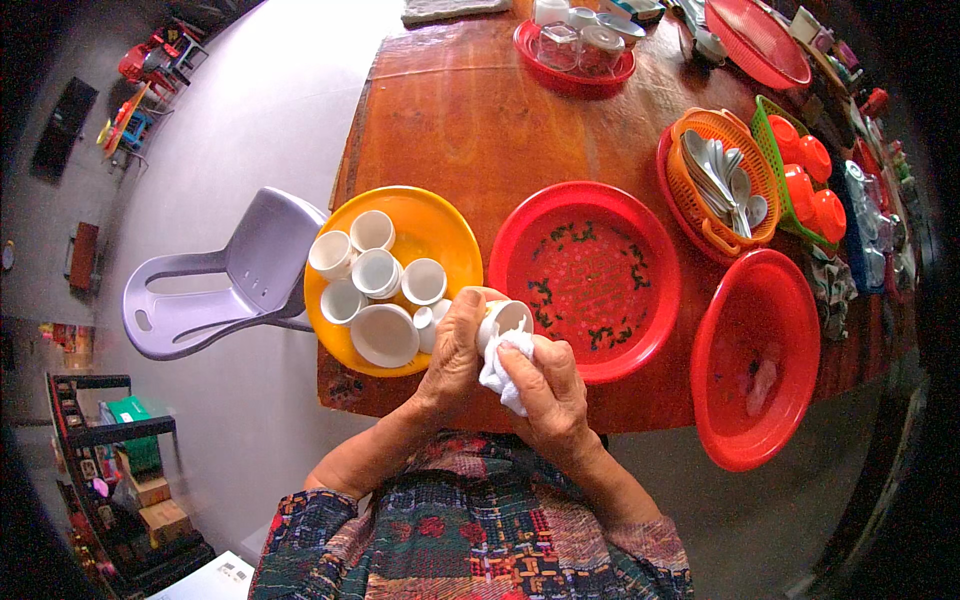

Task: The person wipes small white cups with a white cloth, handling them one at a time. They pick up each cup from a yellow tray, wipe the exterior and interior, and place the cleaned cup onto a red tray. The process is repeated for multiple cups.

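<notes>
My left hand (456,349) grips a small white cup (513,318) whose mouth tilts toward the right. A crumpled white cloth (501,381) is pinched in my right hand (553,382) and touches the cup's rim. Just left of my hands lies a yellow round tray (450,225) holding several small white cups (424,281), a larger white bowl (385,335) and a small lidded white piece (424,318), partly hidden by my left hand. On the right, a red round tray (585,289) with a dark leaf-pattern print sits beside my right hand.
Another red basin (750,375) tilts at the table's near right edge. Beyond it stand an orange basket (766,180) of spoons (720,180) and a green basket (763,116) with orange cups (814,157). Glass jars (559,49) fill a far red tray (574,79). A grey plastic chair (255,255) is left of the wooden table (450,142).
</notes>
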{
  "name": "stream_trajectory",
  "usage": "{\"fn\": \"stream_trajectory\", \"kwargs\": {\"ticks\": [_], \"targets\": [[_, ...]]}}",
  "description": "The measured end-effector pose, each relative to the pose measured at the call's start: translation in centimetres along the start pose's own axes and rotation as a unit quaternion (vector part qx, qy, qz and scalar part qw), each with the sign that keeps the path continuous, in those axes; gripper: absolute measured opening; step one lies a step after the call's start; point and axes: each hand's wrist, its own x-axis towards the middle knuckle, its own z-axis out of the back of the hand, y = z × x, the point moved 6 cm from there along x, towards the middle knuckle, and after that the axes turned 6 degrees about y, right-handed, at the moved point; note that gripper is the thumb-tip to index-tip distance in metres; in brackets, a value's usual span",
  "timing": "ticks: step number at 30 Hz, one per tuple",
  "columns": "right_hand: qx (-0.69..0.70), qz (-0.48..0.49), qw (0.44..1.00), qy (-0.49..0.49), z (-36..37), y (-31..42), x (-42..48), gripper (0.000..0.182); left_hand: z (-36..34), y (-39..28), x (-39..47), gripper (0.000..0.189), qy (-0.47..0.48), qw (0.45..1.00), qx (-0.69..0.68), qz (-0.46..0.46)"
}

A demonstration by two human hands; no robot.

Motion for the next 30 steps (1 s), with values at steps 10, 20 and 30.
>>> {"fn": "stream_trajectory", "kwargs": {"ticks": [10, 20, 30], "targets": [[0.093, -0.182, 0.974, -0.101, 2.0, -4.9, -1.6, 0.030, -0.1, 1.4, 0.1, 0.043, 0.066, 0.981, -0.181, 0.030], [0.614, -0.431, 0.659, -0.060, -3.1, -6.7, -4.5, 0.026, -1.0, 1.0, -0.4, 0.049, 0.114, 0.991, -0.020, -0.061], [0.485, -0.387, 0.783, -0.053, 0.3, -4.9, -3.9, 0.026, 0.3, -1.0, 0.0, 0.050, 0.037, 0.996, 0.043, -0.068]]}}
